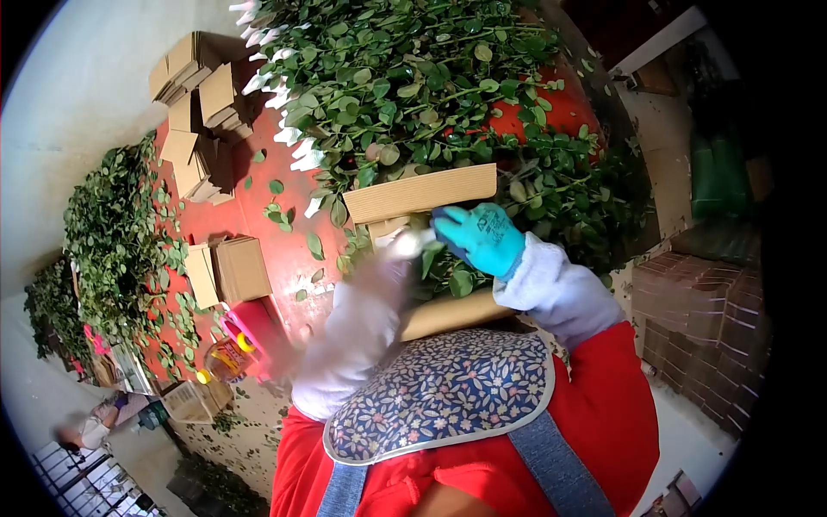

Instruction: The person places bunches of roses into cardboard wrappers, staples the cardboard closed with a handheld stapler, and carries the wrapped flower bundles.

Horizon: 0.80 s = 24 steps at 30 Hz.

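Observation:
My right hand, in a teal glove with dark fingertips, has its fingers bent together at the lower edge of a corrugated cardboard strip. What it grips is hidden. My left hand is smeared by motion just left of it, beside a whitish blurred shape; its fingers cannot be made out. Green leafy stems lie below and between the hands. A rolled brown cardboard piece lies nearer my apron. Beyond the strip is a big pile of leafy stems, with white wrapped heads along its left side.
Folded cardboard stacks and another cardboard stack stand on the red table. A pink container and a bottle are at its near edge. More foliage lies left. Far left, a person; right, bundled cardboard.

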Available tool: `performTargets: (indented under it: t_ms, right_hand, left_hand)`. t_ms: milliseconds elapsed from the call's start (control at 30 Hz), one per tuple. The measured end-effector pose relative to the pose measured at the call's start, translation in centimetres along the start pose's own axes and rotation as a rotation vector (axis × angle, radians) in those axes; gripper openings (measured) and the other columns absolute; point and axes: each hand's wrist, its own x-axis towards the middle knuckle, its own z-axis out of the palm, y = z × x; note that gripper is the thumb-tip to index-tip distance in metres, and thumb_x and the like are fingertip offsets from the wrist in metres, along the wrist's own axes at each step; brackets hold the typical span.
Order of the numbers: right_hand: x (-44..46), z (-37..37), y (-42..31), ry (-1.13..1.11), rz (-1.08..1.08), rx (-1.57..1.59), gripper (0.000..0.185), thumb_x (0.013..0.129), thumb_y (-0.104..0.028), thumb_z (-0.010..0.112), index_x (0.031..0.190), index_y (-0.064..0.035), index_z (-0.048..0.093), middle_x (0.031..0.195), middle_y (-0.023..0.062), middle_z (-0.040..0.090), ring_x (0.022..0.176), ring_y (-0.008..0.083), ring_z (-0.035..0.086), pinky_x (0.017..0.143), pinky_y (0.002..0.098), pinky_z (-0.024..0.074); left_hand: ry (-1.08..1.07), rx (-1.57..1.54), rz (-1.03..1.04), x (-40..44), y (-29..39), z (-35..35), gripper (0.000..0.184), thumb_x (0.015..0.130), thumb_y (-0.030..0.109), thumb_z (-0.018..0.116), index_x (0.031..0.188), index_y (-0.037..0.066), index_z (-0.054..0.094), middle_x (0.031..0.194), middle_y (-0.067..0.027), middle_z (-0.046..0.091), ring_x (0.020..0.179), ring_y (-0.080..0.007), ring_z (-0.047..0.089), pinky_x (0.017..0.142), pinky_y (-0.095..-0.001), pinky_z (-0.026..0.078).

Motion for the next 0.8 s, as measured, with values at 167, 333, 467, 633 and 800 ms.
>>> performTargets:
  t_ms: [167, 333, 467, 633, 800]
  right_hand:
    - [1.0, -1.1, -0.7, -0.181, -0.106, 0.086, 0.036, 0.077, -0.014, 0.063, 0.112, -0.013, 0.057, 0.131, 0.0096, 0.054, 0.076, 0.0285, 0.066, 0.066, 0.0418, 0.051]
    - [2.2, 2.3, 0.6, -0.105, -0.157, 0.128, 0.035, 0.078, -0.017, 0.061, 0.113, -0.0144, 0.06, 0.108, 0.0077, 0.065, 0.081, 0.0286, 0.066, 0.07, 0.0424, 0.0504]
    - [1.6, 0.3, 1.5, -0.279, 0.102, 0.009, 0.038, 0.081, -0.021, 0.059, 0.118, -0.013, 0.056, 0.089, 0.0087, 0.067, 0.083, 0.0297, 0.065, 0.075, 0.0474, 0.0483]
    - [1.3, 3.5, 0.3, -0.143, 0.279, -0.099, 0.037, 0.079, -0.021, 0.062, 0.113, -0.0082, 0.055, 0.095, 0.0149, 0.064, 0.087, 0.0346, 0.062, 0.074, 0.0508, 0.0474]
    - [0.7, 4.1, 1.0, -0.077, 0.192, -0.115, 0.035, 0.08, -0.021, 0.061, 0.112, -0.0092, 0.055, 0.097, 0.0154, 0.062, 0.086, 0.0344, 0.062, 0.071, 0.0507, 0.0473]
  left_hand:
    - [0.062, -0.094, 0.002, 0.5, -0.8, 1.1, 0.057, 0.079, 0.014, 0.066, 0.133, 0.015, 0.046, 0.132, -0.0138, 0.047, 0.101, -0.032, 0.062, 0.081, -0.0385, 0.053]
    - [0.178, -0.438, 0.003, 0.6, -1.8, 2.9, 0.053, 0.082, 0.012, 0.063, 0.132, 0.018, 0.047, 0.129, -0.0126, 0.05, 0.1, -0.0314, 0.062, 0.082, -0.0385, 0.053]
    - [0.192, -0.198, 0.016, -0.4, -2.3, 3.8, 0.056, 0.083, 0.014, 0.064, 0.135, 0.018, 0.045, 0.133, -0.0109, 0.047, 0.098, -0.0298, 0.063, 0.079, -0.0378, 0.054]
    - [0.137, 0.017, 0.015, -0.9, -0.7, 1.6, 0.061, 0.078, 0.011, 0.068, 0.135, 0.014, 0.045, 0.139, -0.0126, 0.041, 0.098, -0.0326, 0.062, 0.075, -0.0389, 0.056]
    - [0.166, -1.029, 0.347, -1.3, -3.2, 1.8, 0.038, 0.086, 0.006, 0.06, 0.123, 0.006, 0.051, 0.124, -0.0149, 0.054, 0.101, -0.0288, 0.063, 0.075, -0.0385, 0.058]
